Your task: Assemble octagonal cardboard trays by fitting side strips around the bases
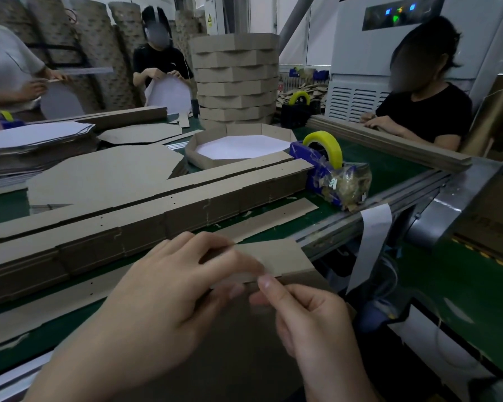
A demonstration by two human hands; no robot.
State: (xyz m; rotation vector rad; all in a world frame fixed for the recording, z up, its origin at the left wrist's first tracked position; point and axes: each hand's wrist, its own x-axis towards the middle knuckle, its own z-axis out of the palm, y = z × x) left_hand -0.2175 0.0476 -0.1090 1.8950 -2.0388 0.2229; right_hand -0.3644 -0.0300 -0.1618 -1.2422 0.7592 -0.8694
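Nearer than the tape dispenser (325, 163), at the bench (395, 166) edge, the left hand (169, 285) curls over a side strip (276, 256) and the right hand (311, 320) pinches its lower edge, probably to fold it.

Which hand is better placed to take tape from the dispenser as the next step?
Right, probably. The tape dispenser stands ahead on the right, on the side of the right hand, which pinches the side strip at its edge. The left hand grips the strip and can hold it.
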